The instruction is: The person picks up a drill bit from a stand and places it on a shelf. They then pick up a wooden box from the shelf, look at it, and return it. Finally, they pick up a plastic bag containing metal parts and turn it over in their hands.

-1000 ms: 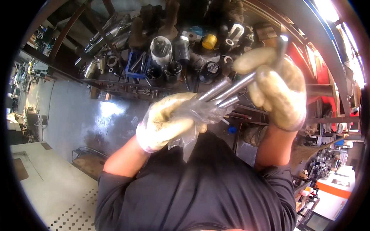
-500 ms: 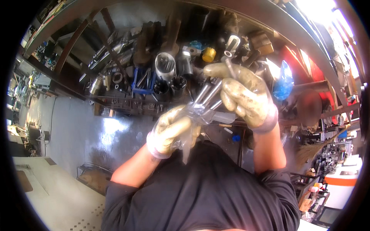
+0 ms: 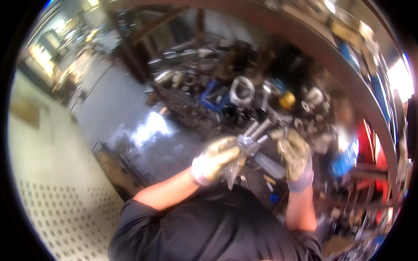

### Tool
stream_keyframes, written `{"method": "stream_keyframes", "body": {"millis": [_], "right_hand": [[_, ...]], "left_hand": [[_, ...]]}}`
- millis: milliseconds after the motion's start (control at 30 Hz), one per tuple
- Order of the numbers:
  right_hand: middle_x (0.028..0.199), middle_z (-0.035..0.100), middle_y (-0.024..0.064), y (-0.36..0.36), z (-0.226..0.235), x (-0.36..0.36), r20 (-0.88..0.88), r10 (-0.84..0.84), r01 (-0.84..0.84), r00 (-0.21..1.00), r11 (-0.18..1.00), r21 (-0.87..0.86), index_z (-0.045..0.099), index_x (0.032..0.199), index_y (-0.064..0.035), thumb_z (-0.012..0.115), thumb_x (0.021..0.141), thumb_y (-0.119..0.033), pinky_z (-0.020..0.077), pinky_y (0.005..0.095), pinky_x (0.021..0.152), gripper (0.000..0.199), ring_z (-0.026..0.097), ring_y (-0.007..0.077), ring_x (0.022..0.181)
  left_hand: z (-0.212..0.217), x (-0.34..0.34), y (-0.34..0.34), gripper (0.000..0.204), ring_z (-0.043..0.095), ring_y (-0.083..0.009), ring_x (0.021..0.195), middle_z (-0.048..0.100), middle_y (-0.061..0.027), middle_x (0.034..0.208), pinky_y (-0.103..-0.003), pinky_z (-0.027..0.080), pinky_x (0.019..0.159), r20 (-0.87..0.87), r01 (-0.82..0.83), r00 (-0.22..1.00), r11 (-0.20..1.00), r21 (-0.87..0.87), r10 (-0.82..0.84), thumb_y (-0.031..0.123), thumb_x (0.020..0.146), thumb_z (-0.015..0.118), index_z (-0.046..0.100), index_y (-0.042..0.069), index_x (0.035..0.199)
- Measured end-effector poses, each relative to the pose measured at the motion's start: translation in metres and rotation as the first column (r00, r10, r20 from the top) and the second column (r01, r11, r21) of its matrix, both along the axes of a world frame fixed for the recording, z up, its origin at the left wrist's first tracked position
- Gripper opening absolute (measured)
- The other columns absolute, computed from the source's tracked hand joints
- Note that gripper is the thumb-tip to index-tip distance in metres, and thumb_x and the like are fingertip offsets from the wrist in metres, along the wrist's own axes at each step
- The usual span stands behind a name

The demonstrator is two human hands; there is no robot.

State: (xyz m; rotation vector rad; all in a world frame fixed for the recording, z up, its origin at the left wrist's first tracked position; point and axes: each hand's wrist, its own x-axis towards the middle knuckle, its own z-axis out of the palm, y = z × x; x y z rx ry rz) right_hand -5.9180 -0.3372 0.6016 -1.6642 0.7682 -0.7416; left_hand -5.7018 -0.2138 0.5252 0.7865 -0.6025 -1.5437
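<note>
My left hand (image 3: 220, 158), in a soiled pale glove, is closed around a bundle of slim metal rods (image 3: 257, 129). Clear plastic wrap (image 3: 234, 174) covers the rods' lower part and hangs below my fingers; the bright ends stick out at the top. To the right of the bundle, apart from it, my gloved right hand (image 3: 294, 154) has its fingers curled, with thumb and forefinger pinching a small metal piece (image 3: 285, 127). Motion blur hides the exact shape of that piece.
Ahead, a cluttered shelf bears a blue crate (image 3: 212, 95), a pale round container (image 3: 242, 90), a yellow cylinder (image 3: 287, 100) and metal parts. A brown frame bar (image 3: 300, 39) arches above. A blue plastic bag (image 3: 345, 162) lies right; a perforated cream panel (image 3: 56, 200) stands left.
The view has swung left, so the shelf appears farther right and lower. My right hand has dropped to about the level of my left, which still grips the wrapped rods.
</note>
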Motion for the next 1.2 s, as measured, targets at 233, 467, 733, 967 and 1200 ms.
{"method": "stream_keyframes", "body": {"millis": [233,467,733,967,1200], "right_hand": [[0.083,0.064,0.0032,0.017,-0.047,0.041,0.211,-0.012,-0.110,0.977,0.823,0.557,0.069,0.117,0.0032,0.070,0.100,-0.018,0.0444,0.0206,0.064,0.027,0.057,0.0080,0.071],[0.083,0.069,0.0068,0.028,-0.052,0.122,0.171,0.277,-0.325,0.946,0.838,0.438,0.068,0.121,0.0014,0.067,0.102,-0.024,0.0453,0.0211,0.059,0.032,0.057,0.0083,0.064],[0.097,0.073,0.0126,0.063,-0.071,0.287,0.189,0.291,-0.343,0.938,0.857,0.385,0.065,0.131,0.0028,0.068,0.100,-0.025,0.0528,0.0243,0.067,0.042,0.068,0.0148,0.075],[0.113,0.072,0.0185,0.116,-0.088,0.478,0.372,0.169,-0.372,0.913,0.719,0.586,0.063,0.128,-0.0001,0.068,0.102,-0.020,0.0584,0.0330,0.072,0.033,0.071,0.0235,0.084],[0.110,0.072,0.0168,0.150,-0.081,0.640,0.407,0.274,-0.467,0.872,0.715,0.520,0.064,0.127,0.0032,0.062,0.103,-0.007,0.0582,0.0319,0.066,0.026,0.067,0.0193,0.079]], "left_hand": [[-0.020,0.011,0.048,0.040,0.066,-0.0156,0.084,0.069,-0.0075,0.100,-0.031,0.053,0.071,0.022,-0.141,0.990,0.990,0.028,0.141,0.026,0.105,0.067,0.059,0.001,0.134],[-0.030,0.054,0.091,0.042,0.066,-0.0154,0.084,0.068,-0.0074,0.101,-0.029,0.054,0.070,-0.073,-0.345,0.936,0.938,-0.017,0.343,0.028,0.104,0.067,0.058,0.001,0.136],[-0.060,0.191,0.126,0.048,0.067,-0.0168,0.080,0.069,-0.0077,0.100,-0.030,0.054,0.070,-0.268,-0.493,0.841,0.870,-0.021,0.470,0.033,0.101,0.070,0.058,0.002,0.136],[-0.061,0.377,0.147,0.048,0.068,-0.0177,0.090,0.069,-0.0087,0.107,-0.031,0.057,0.077,-0.213,-0.500,0.854,0.861,-0.090,0.474,0.028,0.102,0.069,0.057,0.001,0.140],[-0.056,0.516,0.172,0.049,0.069,-0.0209,0.101,0.068,-0.0120,0.119,-0.036,0.058,0.088,-0.201,-0.595,0.794,0.801,-0.067,0.574,0.022,0.102,0.069,0.053,0.000,0.142]]}}
